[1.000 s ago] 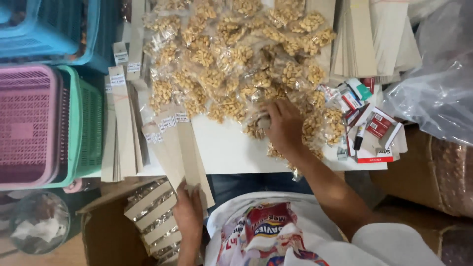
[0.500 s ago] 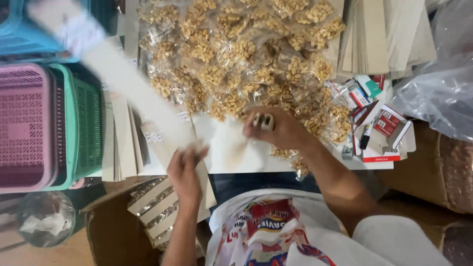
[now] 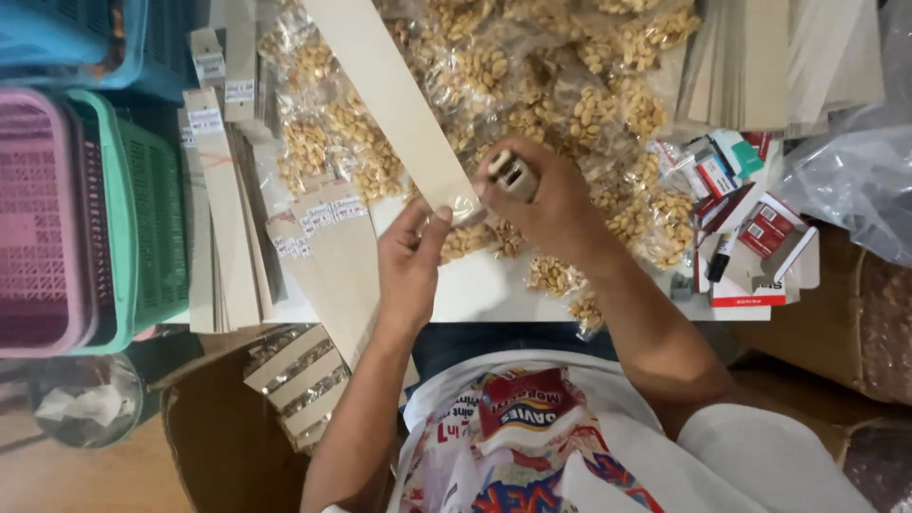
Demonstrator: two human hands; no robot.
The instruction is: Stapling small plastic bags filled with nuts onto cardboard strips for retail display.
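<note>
- Left hand (image 3: 410, 258): fingers pinched on lower end of long cardboard strip (image 3: 389, 100); forearm rising from below, palm turned inward.
- Right hand (image 3: 537, 204): closed around small stapler (image 3: 514, 174), held above strip end beside left fingertips.
- Strip angled up-left over clear peanut packets (image 3: 532, 85) heaped on white surface (image 3: 484, 290).
- Risk: loose pinch may let strip swing, likely misplacing the staple.
- Risk: fingertips close to stapler, possible pinch.

- Pink basket (image 3: 38, 218) and green basket (image 3: 142, 209) are sitting nested at the left.
- Blue basket (image 3: 66, 38) is lying above them.
- Small red-and-white boxes (image 3: 750, 228) are lying scattered at the right.
- Clear plastic bag (image 3: 845, 180) is bulging beside them.
- Brown cardboard box (image 3: 218, 437) is standing below the table edge.
</note>
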